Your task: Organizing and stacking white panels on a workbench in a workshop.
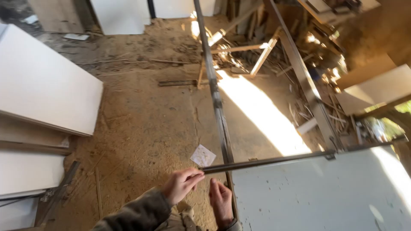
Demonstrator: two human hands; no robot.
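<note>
My left hand [180, 185] pinches the near end of a thin dark metal bar [274, 161] that runs right along the top edge of a white panel [325, 192]. My right hand [220, 202] sits just below it with fingers curled against the panel's left edge, close to a long metal rail [216, 98] that stretches away across the floor. A second metal rail [306, 81] runs parallel further right; the bar reaches it at a small bracket [329, 155].
The floor is covered in sawdust [141, 128], with a scrap of white paper [203, 155] near my hands. Stacked white boards [38, 90] lie at the left. Wood offcuts and slats [257, 51] pile at the back, and more boards [376, 87] stand at right.
</note>
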